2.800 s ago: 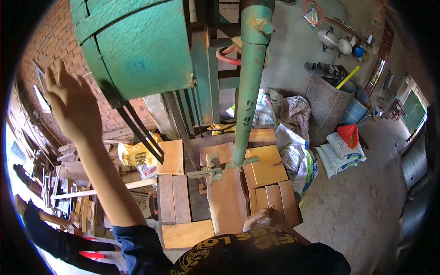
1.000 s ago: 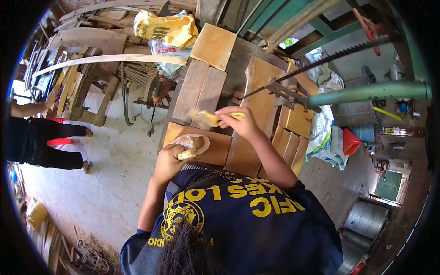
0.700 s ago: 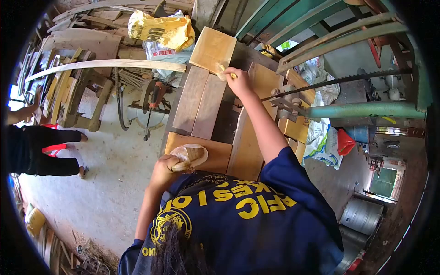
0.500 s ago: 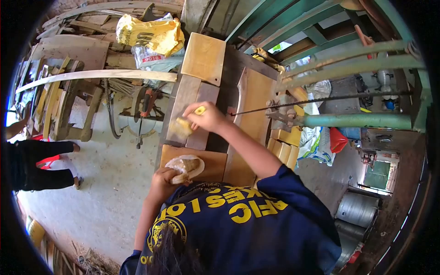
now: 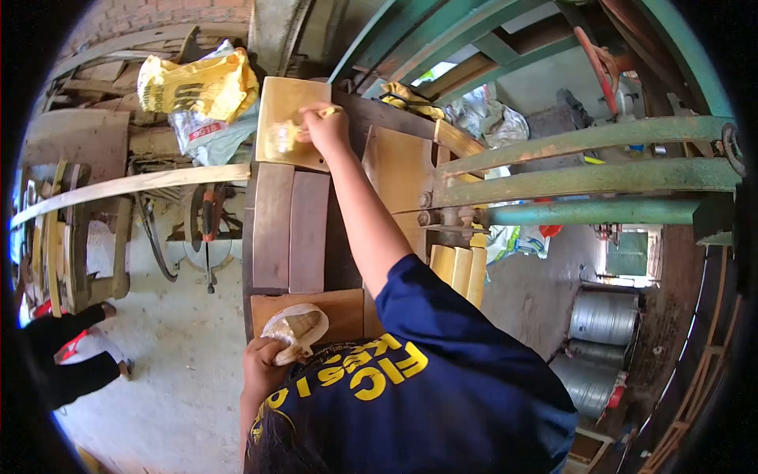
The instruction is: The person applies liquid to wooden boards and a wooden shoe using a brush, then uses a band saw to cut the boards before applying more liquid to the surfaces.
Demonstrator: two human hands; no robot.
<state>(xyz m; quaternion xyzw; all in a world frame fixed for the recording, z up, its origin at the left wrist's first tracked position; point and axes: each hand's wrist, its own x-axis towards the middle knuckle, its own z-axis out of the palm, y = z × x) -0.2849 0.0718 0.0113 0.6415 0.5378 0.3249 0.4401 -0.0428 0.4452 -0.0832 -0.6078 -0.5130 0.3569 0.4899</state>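
Note:
My right hand (image 5: pixel 325 128) is closed around a paintbrush (image 5: pixel 284 139), whose motion-blurred bristles are over a light wooden board (image 5: pixel 294 93) at the far end of the bench. My left hand (image 5: pixel 262 365) grips a white bowl (image 5: pixel 322 322) by its near side. Brownish residue coats the bowl's inside, and its rim is smeared. The bowl sits over a brown board (image 5: pixel 347 304) close to my body. Between the two boards lie a brownish plank (image 5: pixel 272 229) and a greyer plank (image 5: pixel 308 233), side by side.
A wider board (image 5: pixel 399 166) lies to the right, near green metal bars (image 5: pixel 584 178). Small wood blocks (image 5: pixel 459 268) stand beside it. At left are a curved wooden strip (image 5: pixel 134 188), a circular saw (image 5: pixel 208 229) and a person's legs (image 5: pixel 79 351). Yellow sacking (image 5: pixel 197 83) lies beyond.
My right hand and the paintbrush have moved forward from the middle planks to the far light board. My left hand still holds the bowl near my body. The camera view has shifted.

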